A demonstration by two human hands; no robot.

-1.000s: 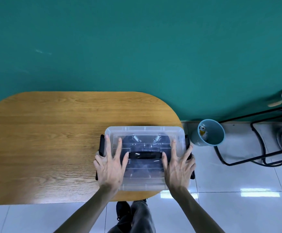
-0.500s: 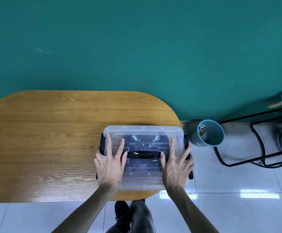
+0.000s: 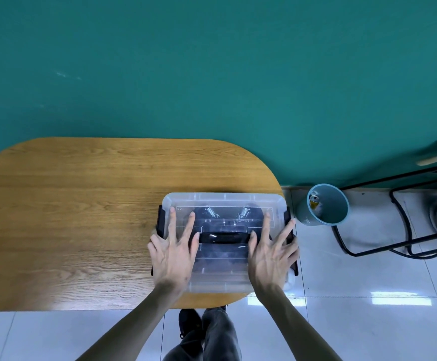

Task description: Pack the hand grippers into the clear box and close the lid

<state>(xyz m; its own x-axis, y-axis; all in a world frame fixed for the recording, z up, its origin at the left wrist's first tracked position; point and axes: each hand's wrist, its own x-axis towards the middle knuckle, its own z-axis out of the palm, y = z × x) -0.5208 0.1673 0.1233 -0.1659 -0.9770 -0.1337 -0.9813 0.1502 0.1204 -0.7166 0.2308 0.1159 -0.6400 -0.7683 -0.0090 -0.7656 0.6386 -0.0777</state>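
The clear box (image 3: 223,200) sits at the right end of the wooden table (image 3: 82,217), with its clear lid on top and a black carry handle (image 3: 222,237) across the middle. Through the lid I make out dark hand grippers (image 3: 226,213) with metal springs. My left hand (image 3: 173,252) lies flat on the lid's left half, fingers spread. My right hand (image 3: 272,252) lies flat on the right half, fingers spread. Black side latches (image 3: 161,220) show at both ends of the box.
A blue bin (image 3: 326,208) holding a can stands on the tiled floor right of the table. A black metal frame (image 3: 399,220) lies further right. The teal wall runs behind. My legs and a shoe (image 3: 188,324) show below the table's front edge.
Both hands stay flat on the lid in nearly the same place; the fingers have shifted only slightly. The box has not moved.
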